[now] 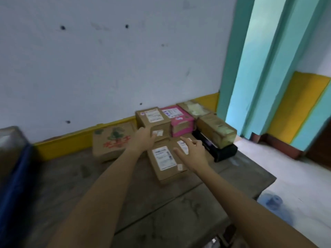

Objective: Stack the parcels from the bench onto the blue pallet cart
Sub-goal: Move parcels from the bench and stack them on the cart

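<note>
Your left hand (143, 138) reaches out with its fingers nearly straight, the tips against the lower front face of the tall brown parcel (152, 119), and it grips nothing. The hand itself hides its thumb. Your right hand (194, 149) is spread wide, fingers apart, over the far corner of the flat brown parcel (165, 163); blur keeps you from telling whether it touches the cardboard. Both parcels sit on the wooden bench (89, 185), toward the wall, and each carries a white printed label. Close by are a pink parcel (180, 122), a long taped carton (216, 129) resting on a black box (225, 153), and, to the left, a carton with a fruit print (112, 142). The blue pallet cart (16, 176) is only a smeared blue shape, cut off by the left edge of the view. The bench planks are grey, stained and rough, and the label text is too blurred to read.
</note>
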Available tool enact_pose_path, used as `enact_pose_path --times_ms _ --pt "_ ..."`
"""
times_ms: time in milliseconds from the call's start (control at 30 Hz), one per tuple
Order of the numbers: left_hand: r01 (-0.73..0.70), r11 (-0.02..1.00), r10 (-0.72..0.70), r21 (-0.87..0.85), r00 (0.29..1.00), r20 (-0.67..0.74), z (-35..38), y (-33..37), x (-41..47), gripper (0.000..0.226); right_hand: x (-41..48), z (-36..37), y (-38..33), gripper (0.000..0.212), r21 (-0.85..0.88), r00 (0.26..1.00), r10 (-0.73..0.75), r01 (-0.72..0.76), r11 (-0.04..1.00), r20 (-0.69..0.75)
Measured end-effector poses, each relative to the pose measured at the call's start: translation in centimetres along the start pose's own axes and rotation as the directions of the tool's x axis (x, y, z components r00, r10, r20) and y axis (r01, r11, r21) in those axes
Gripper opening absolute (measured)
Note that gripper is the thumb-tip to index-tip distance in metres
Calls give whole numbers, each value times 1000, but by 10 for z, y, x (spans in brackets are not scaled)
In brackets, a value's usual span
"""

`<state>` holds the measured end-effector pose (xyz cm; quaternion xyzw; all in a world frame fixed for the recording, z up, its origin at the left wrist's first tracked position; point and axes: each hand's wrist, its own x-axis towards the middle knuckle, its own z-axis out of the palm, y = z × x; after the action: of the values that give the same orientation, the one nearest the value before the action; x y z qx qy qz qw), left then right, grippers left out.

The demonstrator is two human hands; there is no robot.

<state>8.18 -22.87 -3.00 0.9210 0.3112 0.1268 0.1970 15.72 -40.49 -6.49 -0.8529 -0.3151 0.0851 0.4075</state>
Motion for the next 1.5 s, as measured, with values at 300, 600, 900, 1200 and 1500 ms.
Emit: enact_pose_path --times_ms 300,600,900,1200,1500 --pt "-98 993 108 -67 978 180 83 85 82 51 56 -67 87 57 15 967 130 -130 991 -218" --pt "-108 960 182 -258 942 282 136 127 159 56 104 -93 136 58 151 872 379 -349 925 -310" --pt "14 921 151 -390 909 388 174 111 206 60 144 -78 164 69 266 880 430 -373 889 -202" --pt "142 732 141 -666 925 353 185 117 194 61 139 -76 156 71 254 894 382 -323 912 -235" --pt "70 721 89 -690 977 192 132 103 144 57 99 -77 107 70 247 927 291 -232 941 -238"
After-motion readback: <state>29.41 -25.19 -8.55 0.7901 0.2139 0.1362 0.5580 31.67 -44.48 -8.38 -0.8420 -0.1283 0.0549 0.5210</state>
